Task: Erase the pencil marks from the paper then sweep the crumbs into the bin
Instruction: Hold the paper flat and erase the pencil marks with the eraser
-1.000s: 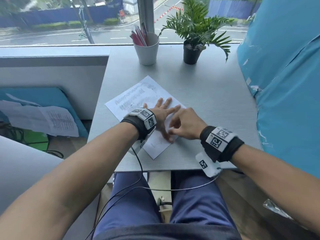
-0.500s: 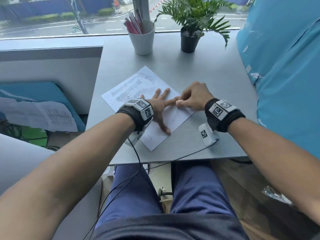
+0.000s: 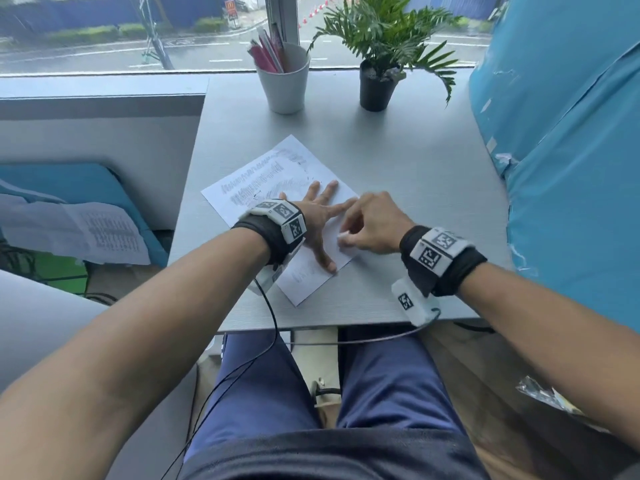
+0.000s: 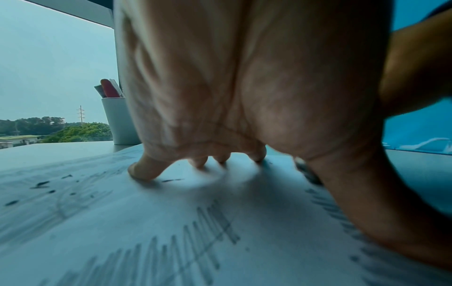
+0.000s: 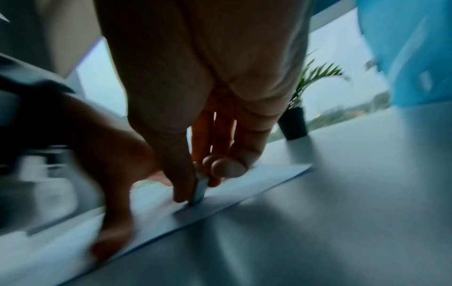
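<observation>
A white cup (image 3: 284, 81) of pens and a potted plant (image 3: 381, 53) are standing at the far edge of the grey tabletop (image 3: 415, 174). A McDonald's sign (image 3: 230, 8) is showing outside. The left hand (image 3: 317, 220) is pressing flat, fingers spread, on the paper (image 3: 304, 161), which is lying mid-tabletop, covered in grey scribbles. The right hand (image 3: 372, 225) is pinching a white eraser (image 3: 343, 236) against the paper.

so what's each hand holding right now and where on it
The right hand pinches a small white eraser by its upper part, its tip on the paper. The left hand grips nothing; it presses flat on the paper.
</observation>
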Demonstrator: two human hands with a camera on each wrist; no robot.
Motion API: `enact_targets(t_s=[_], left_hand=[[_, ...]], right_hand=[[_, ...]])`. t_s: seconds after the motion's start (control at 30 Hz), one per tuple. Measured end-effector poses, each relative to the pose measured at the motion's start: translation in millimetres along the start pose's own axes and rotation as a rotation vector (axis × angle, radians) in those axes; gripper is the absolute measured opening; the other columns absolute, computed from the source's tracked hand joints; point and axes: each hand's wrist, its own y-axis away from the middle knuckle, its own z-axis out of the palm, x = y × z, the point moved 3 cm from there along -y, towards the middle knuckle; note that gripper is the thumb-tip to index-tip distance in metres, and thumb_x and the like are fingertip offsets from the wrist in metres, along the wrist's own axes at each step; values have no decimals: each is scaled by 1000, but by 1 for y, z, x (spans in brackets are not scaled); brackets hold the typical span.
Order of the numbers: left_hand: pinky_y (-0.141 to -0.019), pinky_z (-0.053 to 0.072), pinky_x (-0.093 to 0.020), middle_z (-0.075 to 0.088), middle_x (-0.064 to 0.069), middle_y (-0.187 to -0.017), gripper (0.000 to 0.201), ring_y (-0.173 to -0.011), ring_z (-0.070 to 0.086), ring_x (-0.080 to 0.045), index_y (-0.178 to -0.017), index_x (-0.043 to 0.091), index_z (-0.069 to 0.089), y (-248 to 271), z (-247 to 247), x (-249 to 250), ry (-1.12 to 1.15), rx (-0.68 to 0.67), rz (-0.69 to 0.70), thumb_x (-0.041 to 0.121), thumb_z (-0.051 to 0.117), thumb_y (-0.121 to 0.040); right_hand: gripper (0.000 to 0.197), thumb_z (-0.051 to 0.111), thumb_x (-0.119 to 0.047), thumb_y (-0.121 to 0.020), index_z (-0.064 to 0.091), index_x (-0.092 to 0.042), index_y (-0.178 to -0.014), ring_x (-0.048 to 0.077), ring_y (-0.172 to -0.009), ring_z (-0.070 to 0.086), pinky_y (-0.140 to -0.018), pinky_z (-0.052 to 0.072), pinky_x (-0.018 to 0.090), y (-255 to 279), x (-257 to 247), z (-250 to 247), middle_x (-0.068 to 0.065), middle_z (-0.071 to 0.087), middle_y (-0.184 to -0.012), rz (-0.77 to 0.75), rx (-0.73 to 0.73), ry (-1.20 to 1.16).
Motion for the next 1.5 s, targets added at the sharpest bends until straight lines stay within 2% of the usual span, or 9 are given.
enact_targets(t_s=[0.1, 0.27, 0.4, 0.57, 0.73, 0.93, 1.1, 1.23, 1.5], left_hand=[[-106, 2, -82, -39, 9, -157, 147, -147, -32, -26, -147, 56, -20, 0, -2, 0, -1, -6, 2, 73, 86, -46], [-105, 3, -82, -37, 7, -159, 146, -147, -32, -27, -147, 59, -17, 4, -2, 2, 7, -9, -2, 70, 88, -46], [-104, 4, -83, -40, 7, -157, 146, -146, -33, -28, -146, 59, -17, 2, -3, 1, -24, -15, -4, 71, 87, -45], [-105, 4, -83, -37, 6, -158, 144, -146, -32, -28, -148, 57, -15, 7, -5, 4, -10, -22, -5, 67, 89, -49], [-101, 7, -85, -40, 2, -157, 144, -145, -33, -33, -146, 62, -12, 3, -5, 6, -51, -36, -6, 69, 89, -44], [-105, 12, -79, -37, 0, -159, 145, -146, -31, -32, -147, 58, -17, 12, -9, 10, -55, -29, -4, 63, 91, -50], [-104, 11, -80, -40, 1, -157, 147, -146, -33, -32, -147, 59, -18, 8, -8, 8, -80, -38, -16, 65, 91, -47], [-105, 12, -79, -38, 1, -158, 147, -146, -31, -32, -147, 58, -17, 11, -9, 9, -71, -41, -10, 63, 91, -48], [-105, 11, -79, -38, 1, -158, 147, -146, -31, -32, -148, 58, -17, 11, -10, 10, -76, -41, -12, 62, 91, -48]], right_hand=[[9, 82, -26, -73, 80, -18, -78, -2, -61, 59, -61, 38, 2, -6, 7, -10, -11, 69, -69, -1, -38, 11], [12, 81, -24, -72, 80, -16, -81, 7, -69, 64, -73, 53, 20, -19, 20, -21, -2, 74, -77, 82, 107, 6], [7, 82, -22, -72, 80, -17, -76, -1, -60, 58, -59, 41, 4, 4, 0, 3, -4, 74, -75, -55, -82, -5], [12, 80, -25, -72, 80, -16, -79, 9, -69, 65, -67, 50, 16, -21, 26, -26, -1, 74, -75, 83, 140, -21], [7, 81, -23, -72, 79, -17, -75, 5, -65, 63, -60, 44, 7, 6, -3, 4, -6, 71, -73, -38, -102, -7], [13, 81, -29, -72, 80, -18, -79, 12, -76, 67, -75, 54, 26, -16, 25, -22, -2, 74, -77, 99, 113, 8], [8, 81, -25, -73, 80, -19, -77, 2, -68, 64, -65, 45, 7, -1, 9, -6, -5, 76, -79, 7, -41, -1], [11, 81, -26, -71, 80, -18, -77, 9, -72, 67, -69, 50, 17, -16, 27, -26, -4, 72, -71, 117, 130, -26], [13, 83, -29, -71, 80, -19, -78, 3, -69, 65, -68, 49, 13, -12, 24, -24, -4, 75, -75, 106, 81, -41]])
